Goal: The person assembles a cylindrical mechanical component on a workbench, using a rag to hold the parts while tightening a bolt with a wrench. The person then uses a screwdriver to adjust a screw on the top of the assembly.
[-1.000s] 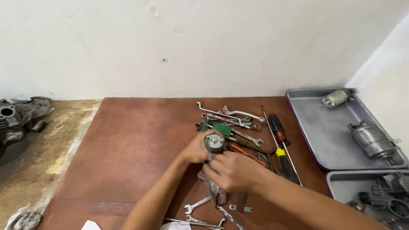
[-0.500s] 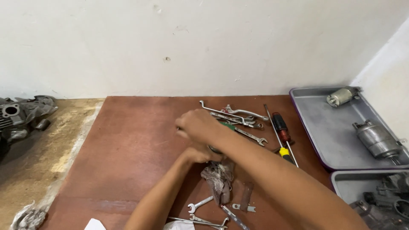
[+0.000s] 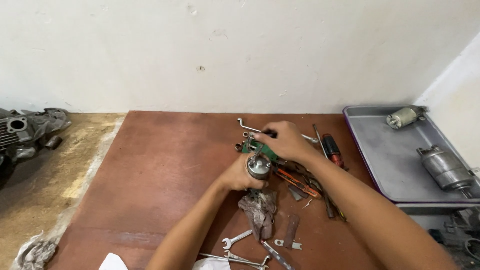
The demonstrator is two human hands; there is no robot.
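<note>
At the far left, beyond the brown surface (image 3: 150,175), a dark engine casting (image 3: 27,130) is lying on the sandy floor, with a crumpled rag (image 3: 35,252) sitting near the lower corner. Toward the middle, the left hand (image 3: 239,175) is gripping a small round metal cylinder (image 3: 258,167), its fingers clenched around the body and holding it upright just above a greasy cloth (image 3: 257,212). Below that, several small wrenches (image 3: 237,240) are lying near the front edge. Just to the right and farther back, the right hand (image 3: 285,140) is reaching over a pile of spanners (image 3: 247,127), its fingers curling on a dark tool whose kind I cannot tell. Beside it, a red-handled screwdriver (image 3: 332,150) is resting, and at the far right a grey metal tray (image 3: 385,160) is carrying two cylindrical motors (image 3: 445,167).
</note>
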